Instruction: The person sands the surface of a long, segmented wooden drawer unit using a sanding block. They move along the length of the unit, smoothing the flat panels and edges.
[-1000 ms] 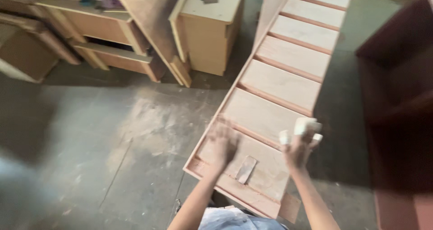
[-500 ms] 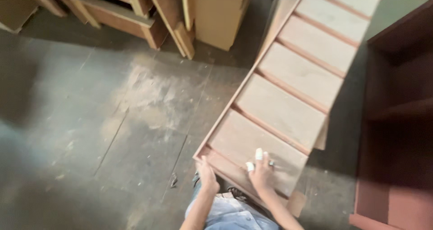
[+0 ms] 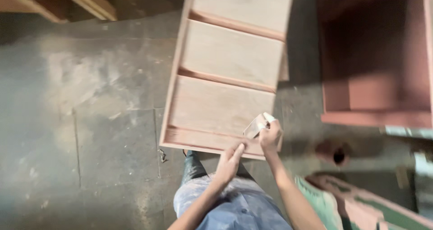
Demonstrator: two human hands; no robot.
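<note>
Right hand [image 3: 269,137] now grips scraper-like blade [image 3: 254,126], left hand [image 3: 229,160] nearer.

A single view, from a camera worn on the person's head, looks almost straight down. The person's own lap and forearms enter from the bottom centre of the frame, close beneath the lens, while the concrete floor [image 3: 90,121] lies farther below and fills the left half. The long wooden panel frame [image 3: 225,76] runs from lower centre up past the top edge — cut off there — so the view faces down and slightly forward.
</note>
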